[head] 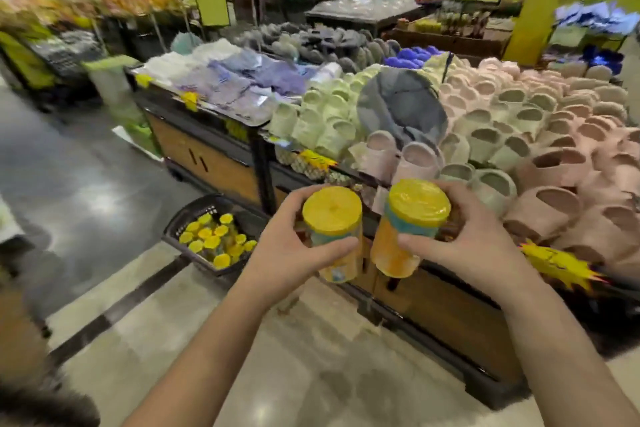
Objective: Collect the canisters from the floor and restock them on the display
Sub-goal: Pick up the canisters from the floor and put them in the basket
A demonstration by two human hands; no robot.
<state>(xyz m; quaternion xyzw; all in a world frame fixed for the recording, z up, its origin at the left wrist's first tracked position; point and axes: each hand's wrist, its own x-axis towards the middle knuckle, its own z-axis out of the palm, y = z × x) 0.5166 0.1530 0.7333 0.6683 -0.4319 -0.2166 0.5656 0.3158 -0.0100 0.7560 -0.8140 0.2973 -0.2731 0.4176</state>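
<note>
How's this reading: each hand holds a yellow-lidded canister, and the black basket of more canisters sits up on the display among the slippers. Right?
One slip: the head view shows the black basket on the floor beside the display, not up on it. The left hand grips the left canister, the right hand the right canister, both yellow-lidded.

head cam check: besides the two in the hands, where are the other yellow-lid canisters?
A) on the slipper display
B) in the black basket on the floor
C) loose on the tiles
B: the spare canisters sit bunched inside the black basket on the floor, while the left hand grips the left canister and the right hand the right canister.
</note>
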